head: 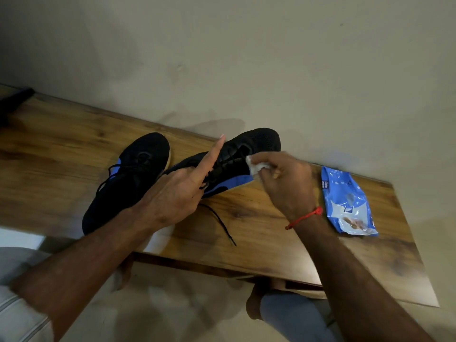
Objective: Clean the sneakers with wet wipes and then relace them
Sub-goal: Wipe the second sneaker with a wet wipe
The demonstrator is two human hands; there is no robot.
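Two black mesh sneakers, blue side panels, on wooden table (271, 243). Right sneaker (256, 141) tilted, laces loose; left hand (172, 193) grips it, forefinger straight. Right hand (283, 178) pinches white wipe (256, 166) against it. Left sneaker (128, 178) just beside.

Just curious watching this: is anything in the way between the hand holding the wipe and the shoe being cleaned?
Nothing visible. The right hand pinches the wet wipe right against the right sneaker, while the left hand holds that sneaker.

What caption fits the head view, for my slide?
Right hand wipes the tilted black-and-blue mesh sneaker with a white wet wipe; left hand steadies it.
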